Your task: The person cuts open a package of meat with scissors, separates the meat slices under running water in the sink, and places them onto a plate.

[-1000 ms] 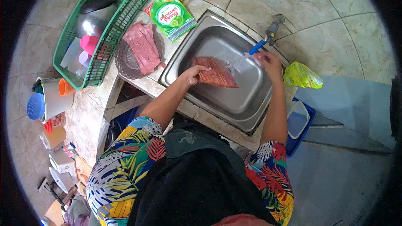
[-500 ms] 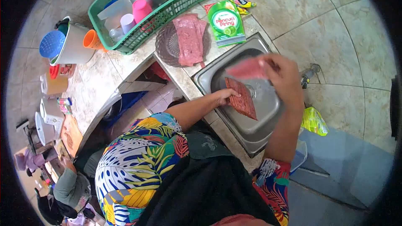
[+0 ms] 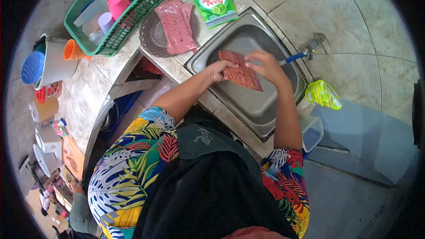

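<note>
Over the metal sink (image 3: 261, 115), my left hand (image 3: 219, 70) grips a stack of reddish-brown striped packets (image 3: 241, 73) by its left edge. My right hand (image 3: 264, 65) is at the stack's upper right side, its thumb and fingers pinched close to the top surface; whether a sheet is between them is too small to tell. Left of the sink, flat pink packets (image 3: 176, 26) lie overlapping on a patterned glass plate (image 3: 152, 35). The tap (image 3: 310, 49) with its blue spout is partly behind my right hand's side of the sink.
A green basket (image 3: 106, 44) of dishes and cups stands at the upper left. Near the sink are a green soap pouch (image 3: 215, 2) and a yellow-green packet (image 3: 323, 94). An orange cup (image 3: 73, 50) and white bucket (image 3: 59, 64) are left. Another person's sleeve (image 3: 82, 212) shows lower left.
My right hand has moved from the tap to the plate side with a pink packet, then back to the stack. Another pink packet now lies on the plate.
</note>
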`<state>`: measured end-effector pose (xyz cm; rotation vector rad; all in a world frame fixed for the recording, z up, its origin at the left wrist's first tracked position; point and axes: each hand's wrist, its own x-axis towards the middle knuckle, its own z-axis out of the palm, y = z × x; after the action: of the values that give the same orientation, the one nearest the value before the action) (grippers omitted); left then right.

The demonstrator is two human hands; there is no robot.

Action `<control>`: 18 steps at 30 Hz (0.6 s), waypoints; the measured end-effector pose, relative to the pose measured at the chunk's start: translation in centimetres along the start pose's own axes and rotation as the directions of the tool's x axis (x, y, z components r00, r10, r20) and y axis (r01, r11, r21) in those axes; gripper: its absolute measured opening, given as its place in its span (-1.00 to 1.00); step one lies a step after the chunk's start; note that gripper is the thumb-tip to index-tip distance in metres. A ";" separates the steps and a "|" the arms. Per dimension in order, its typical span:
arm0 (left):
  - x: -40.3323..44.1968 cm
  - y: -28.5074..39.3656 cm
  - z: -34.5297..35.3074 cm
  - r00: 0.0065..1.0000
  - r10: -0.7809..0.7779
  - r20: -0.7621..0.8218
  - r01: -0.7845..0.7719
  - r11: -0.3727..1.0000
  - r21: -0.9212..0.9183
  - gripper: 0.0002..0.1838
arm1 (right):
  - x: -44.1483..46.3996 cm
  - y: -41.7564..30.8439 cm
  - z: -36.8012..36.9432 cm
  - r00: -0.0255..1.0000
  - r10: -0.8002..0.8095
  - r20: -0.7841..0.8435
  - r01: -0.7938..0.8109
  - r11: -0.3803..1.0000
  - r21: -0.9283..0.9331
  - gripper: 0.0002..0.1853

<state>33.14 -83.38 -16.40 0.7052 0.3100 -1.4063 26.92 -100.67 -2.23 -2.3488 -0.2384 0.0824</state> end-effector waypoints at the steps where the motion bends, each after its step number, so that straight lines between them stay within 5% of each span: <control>1: 0.1 0.5 0.3 1.000 -0.013 0.023 0.013 1.000 -0.014 -0.65 | -1.8 1.6 -0.2 0.991 0.116 0.059 -0.121 0.989 0.081 -0.75; 5: 0.7 2.0 2.1 1.000 -0.016 -0.027 0.016 1.000 -0.027 -0.66 | -6.9 5.3 -0.4 0.945 0.297 0.136 -0.323 0.913 0.250 -0.74; 14: 3.3 2.1 4.0 0.997 -0.076 -0.005 0.076 0.997 0.003 -0.66 | -10.1 8.9 -0.1 0.934 0.356 -0.038 -0.284 0.801 0.527 -0.84; 18: 3.9 1.6 4.3 0.994 -0.106 0.031 0.107 0.993 -0.040 -0.65 | -10.5 9.5 0.0 0.937 0.347 -0.051 -0.285 0.839 0.464 -0.86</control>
<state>34.47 -89.09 -15.01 0.6415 0.3580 -1.5057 18.03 -109.27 -9.04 -1.8946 0.2233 0.1264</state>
